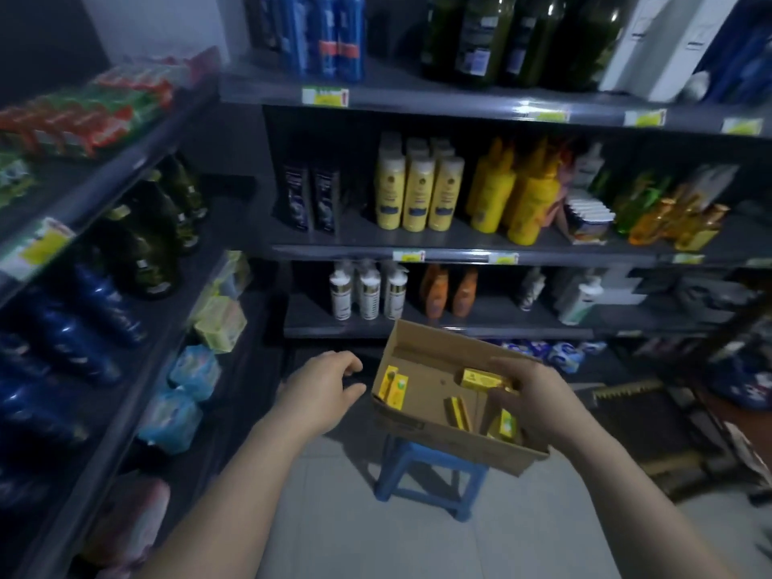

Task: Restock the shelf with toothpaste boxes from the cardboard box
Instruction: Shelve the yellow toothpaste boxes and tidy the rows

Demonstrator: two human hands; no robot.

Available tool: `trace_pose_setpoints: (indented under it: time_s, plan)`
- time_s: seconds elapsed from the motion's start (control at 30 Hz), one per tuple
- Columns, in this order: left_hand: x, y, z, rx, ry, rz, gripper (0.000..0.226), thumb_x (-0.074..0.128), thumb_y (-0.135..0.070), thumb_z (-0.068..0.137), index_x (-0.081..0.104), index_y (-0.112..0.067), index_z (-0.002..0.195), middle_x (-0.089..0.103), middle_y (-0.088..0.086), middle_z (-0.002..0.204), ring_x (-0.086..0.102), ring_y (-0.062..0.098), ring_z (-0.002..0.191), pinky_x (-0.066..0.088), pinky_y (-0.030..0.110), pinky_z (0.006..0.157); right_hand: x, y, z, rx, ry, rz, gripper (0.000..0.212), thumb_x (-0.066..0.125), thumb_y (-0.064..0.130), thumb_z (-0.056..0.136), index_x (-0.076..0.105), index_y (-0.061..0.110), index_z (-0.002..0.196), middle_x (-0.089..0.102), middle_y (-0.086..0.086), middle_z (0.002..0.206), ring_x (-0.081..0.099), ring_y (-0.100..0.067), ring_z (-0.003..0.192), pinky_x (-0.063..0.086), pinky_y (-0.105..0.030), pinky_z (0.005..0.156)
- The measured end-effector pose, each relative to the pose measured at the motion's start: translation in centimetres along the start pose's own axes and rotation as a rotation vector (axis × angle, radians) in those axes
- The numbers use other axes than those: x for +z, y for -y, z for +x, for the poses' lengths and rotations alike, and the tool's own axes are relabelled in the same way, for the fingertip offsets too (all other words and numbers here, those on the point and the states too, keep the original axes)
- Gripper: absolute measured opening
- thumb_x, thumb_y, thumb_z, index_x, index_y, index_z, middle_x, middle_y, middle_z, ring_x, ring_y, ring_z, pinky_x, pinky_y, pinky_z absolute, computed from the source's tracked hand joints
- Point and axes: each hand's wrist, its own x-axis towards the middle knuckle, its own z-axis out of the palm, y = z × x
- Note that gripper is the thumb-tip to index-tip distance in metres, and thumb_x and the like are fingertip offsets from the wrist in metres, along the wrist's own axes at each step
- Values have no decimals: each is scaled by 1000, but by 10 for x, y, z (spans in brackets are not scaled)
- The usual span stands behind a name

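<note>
An open cardboard box (422, 348) sits on a blue plastic stool (430, 474) in front of the shelves. Several yellow toothpaste boxes lie inside it: a pair stands at the left end (392, 387), one lies in the middle (457, 411), another at the lower right (503, 426). My right hand (534, 399) is over the box and grips one yellow toothpaste box (484, 380) between fingers and thumb. My left hand (321, 390) hovers just left of the box with loosely curled fingers, holding nothing.
Dark shelving (459, 254) straight ahead holds yellow bottles (417, 194), white bottles and orange bottles. A second shelf unit (138, 160) runs along the left with red and green packs, dark bottles and blue cans. A doormat (651, 415) lies on the floor at right.
</note>
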Motion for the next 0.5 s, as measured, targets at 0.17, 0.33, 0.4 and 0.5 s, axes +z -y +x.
trace_pose_setpoints:
  time_s: [0.17,0.33,0.4,0.5]
  plan:
    - [27,-5,71,54,140,5,25,63,-30,90,62,-23,114,59,-6,114,57,15,107,48,36,92,10,-36,32,169,-36,33,43,65,27,87,59,28,129,67,2,120,62,-17,103,47,-28,78]
    - [78,-22,131,82,284,-37,23,66,-25,87,64,-20,109,63,-6,109,59,15,103,48,31,91,30,-83,59,325,-18,133,39,64,23,86,62,27,125,67,1,118,61,-19,105,45,-26,77]
    - [100,-29,157,78,317,-46,22,68,-23,86,64,-20,108,64,-5,107,60,16,102,48,32,91,36,-105,73,372,-18,156,43,63,20,87,60,26,129,67,-1,120,62,-19,103,45,-26,77]
    - [136,-38,195,55,354,-71,23,67,-19,86,63,-20,108,64,-5,106,61,17,100,49,35,91,49,-141,99,405,16,165,41,61,19,89,59,23,130,67,-4,117,62,-18,90,40,-23,70]
